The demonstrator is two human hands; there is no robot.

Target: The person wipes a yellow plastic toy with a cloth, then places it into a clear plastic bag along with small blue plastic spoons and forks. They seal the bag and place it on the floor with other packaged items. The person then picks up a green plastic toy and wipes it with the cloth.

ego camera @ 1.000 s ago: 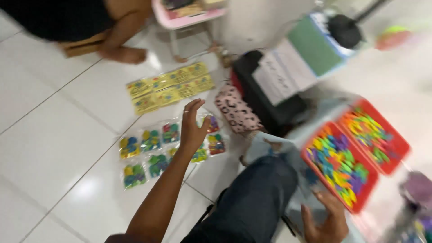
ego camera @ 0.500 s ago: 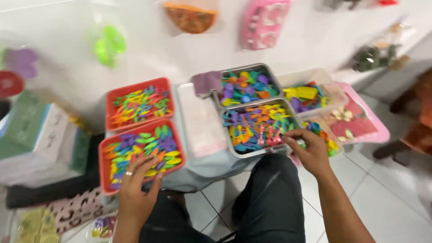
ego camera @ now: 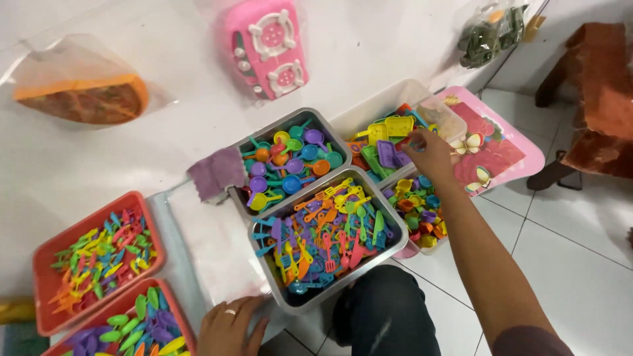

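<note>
A white tiled floor (ego camera: 580, 264) spread toward three o'clock, and a white wall (ego camera: 165, 66) rose at twelve o'clock behind a low white counter (ego camera: 204, 250) crowded with toy bins. Two red trays (ego camera: 46, 250) sat at eight o'clock, two metal trays (ego camera: 395, 240) at centre, two clear tubs (ego camera: 382, 109) at two o'clock, and a pink stool (ego camera: 521, 151) beyond. The right hand (ego camera: 432, 153) reached into the far tub with fingers curled among the pieces, grip unclear, while the left hand (ego camera: 227, 326) lay flat and open at six o'clock.
</note>
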